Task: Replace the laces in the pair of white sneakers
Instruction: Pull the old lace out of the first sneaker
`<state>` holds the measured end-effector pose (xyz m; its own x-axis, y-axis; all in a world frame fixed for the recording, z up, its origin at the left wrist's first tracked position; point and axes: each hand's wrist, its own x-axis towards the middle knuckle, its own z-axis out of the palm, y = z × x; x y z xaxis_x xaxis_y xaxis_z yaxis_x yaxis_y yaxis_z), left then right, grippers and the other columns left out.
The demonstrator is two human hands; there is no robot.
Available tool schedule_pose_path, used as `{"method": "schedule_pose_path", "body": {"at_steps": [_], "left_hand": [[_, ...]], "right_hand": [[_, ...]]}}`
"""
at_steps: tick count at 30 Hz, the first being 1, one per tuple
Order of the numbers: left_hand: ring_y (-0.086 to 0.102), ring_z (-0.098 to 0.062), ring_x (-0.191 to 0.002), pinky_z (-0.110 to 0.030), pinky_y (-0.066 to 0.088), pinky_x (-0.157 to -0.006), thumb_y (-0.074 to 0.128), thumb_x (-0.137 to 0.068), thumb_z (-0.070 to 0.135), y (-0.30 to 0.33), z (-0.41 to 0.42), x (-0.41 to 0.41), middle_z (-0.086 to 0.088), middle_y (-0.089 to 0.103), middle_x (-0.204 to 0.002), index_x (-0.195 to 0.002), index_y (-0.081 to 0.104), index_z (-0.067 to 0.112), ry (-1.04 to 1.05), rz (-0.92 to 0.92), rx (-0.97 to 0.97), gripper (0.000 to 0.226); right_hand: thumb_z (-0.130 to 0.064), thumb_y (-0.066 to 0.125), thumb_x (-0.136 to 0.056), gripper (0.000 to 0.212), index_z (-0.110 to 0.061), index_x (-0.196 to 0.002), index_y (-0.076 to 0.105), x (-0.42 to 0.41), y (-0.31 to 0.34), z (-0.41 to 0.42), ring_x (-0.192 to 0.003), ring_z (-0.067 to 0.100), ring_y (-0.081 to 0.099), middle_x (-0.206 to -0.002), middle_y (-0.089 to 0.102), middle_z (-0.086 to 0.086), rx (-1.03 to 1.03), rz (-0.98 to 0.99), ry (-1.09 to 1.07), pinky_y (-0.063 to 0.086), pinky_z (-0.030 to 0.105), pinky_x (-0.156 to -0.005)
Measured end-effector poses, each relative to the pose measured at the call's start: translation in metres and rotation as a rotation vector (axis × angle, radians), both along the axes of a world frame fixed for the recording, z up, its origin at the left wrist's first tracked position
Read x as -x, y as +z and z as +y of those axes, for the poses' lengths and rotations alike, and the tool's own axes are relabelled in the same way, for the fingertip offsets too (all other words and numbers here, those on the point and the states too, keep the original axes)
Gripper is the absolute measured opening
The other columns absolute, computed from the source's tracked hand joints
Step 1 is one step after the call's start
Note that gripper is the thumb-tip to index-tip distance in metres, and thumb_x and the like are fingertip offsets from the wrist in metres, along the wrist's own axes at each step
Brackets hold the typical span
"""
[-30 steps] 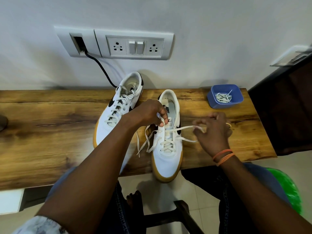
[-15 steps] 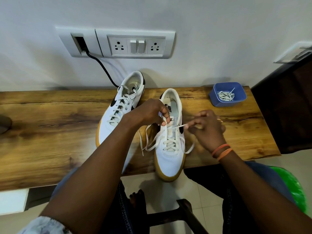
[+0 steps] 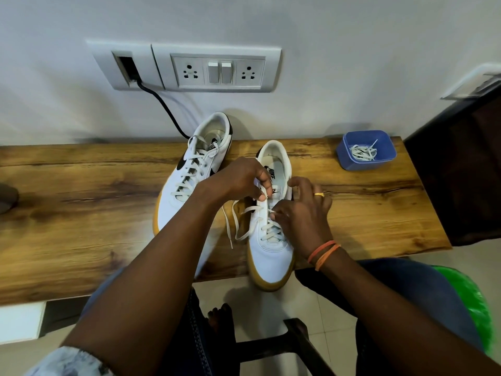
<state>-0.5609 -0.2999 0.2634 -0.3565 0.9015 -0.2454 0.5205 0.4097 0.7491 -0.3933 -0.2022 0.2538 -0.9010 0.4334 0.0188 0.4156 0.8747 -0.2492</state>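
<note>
Two white sneakers with gum soles stand on a wooden shelf (image 3: pixel 81 218). The left sneaker (image 3: pixel 189 185) is fully laced and leans toward the wall. The right sneaker (image 3: pixel 271 253) overhangs the front edge, toe toward me, and is laced only in its lower eyelets. My left hand (image 3: pixel 238 180) pinches the shoe's upper left eyelet flap. My right hand (image 3: pixel 301 213) pinches the white lace (image 3: pixel 238 223) right over the tongue. Loose lace ends trail to the left of the shoe.
A blue plastic tub (image 3: pixel 366 150) holding more white laces sits at the shelf's back right. A socket panel (image 3: pixel 217 69) with a black cable (image 3: pixel 162 104) is on the wall. A dark cabinet (image 3: pixel 461 172) stands right; a stool frame (image 3: pixel 271 346) and green bag (image 3: pixel 471 308) lie below.
My right hand has moved left from beside the shoe to over its tongue, bringing the lace with it. The left hand has stayed on the upper eyelets.
</note>
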Motion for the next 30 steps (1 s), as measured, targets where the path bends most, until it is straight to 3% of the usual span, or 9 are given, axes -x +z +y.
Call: {"method": "schedule_pose_path", "body": {"at_steps": [5,12,16,19,30], "left_hand": [[0.061,-0.017,-0.112,-0.027,0.045,-0.089,0.081,-0.075,0.009,0.001,-0.003,0.002,-0.006,0.07,-0.116,-0.092,0.079,0.016,-0.001,-0.013,-0.005,0.019],[0.061,-0.018,-0.113,-0.027,0.045,-0.089,0.082,-0.074,0.009,0.002,-0.003,0.002,-0.006,0.071,-0.116,-0.093,0.079,0.016,-0.014,-0.011,-0.007,0.02],[0.057,-0.014,-0.118,-0.027,0.042,-0.092,0.081,-0.075,0.009,0.003,-0.004,0.003,-0.004,0.069,-0.121,-0.094,0.079,0.016,-0.023,-0.003,-0.011,0.021],[0.055,-0.014,-0.12,-0.029,0.042,-0.097,0.08,-0.076,0.009,0.004,-0.004,0.003,-0.003,0.067,-0.123,-0.096,0.079,0.016,-0.031,0.003,0.002,0.021],[0.055,-0.017,-0.121,-0.035,0.041,-0.103,0.08,-0.076,0.01,0.004,-0.003,0.002,-0.004,0.067,-0.122,-0.095,0.079,0.017,-0.022,-0.015,0.016,0.021]], "right_hand": [[-0.032,0.079,-0.075,0.007,-0.033,-0.073,0.072,-0.004,0.017,0.031,-0.117,0.023,0.038,-0.118,0.049,-0.006,0.122,0.08,-0.134,0.017,0.034,-0.085],[-0.038,0.079,-0.077,0.013,-0.035,-0.074,0.067,-0.012,0.028,0.065,-0.12,0.024,0.045,-0.114,0.049,-0.004,0.237,-0.102,-0.402,0.028,0.042,-0.096],[-0.032,0.079,-0.079,0.028,-0.03,-0.057,0.061,-0.012,0.024,0.068,-0.09,0.02,0.061,-0.077,0.06,-0.013,0.324,-0.129,-0.364,0.047,0.044,-0.091],[-0.024,0.08,-0.078,0.033,-0.023,-0.051,0.061,-0.013,0.02,0.071,-0.074,0.02,0.064,-0.066,0.065,-0.01,0.407,-0.128,-0.359,0.055,0.042,-0.081],[-0.028,0.077,-0.082,0.023,-0.022,-0.064,0.065,-0.012,0.021,0.086,-0.082,0.021,0.064,-0.08,0.069,-0.001,0.355,-0.084,-0.431,0.053,0.036,-0.079]]}}
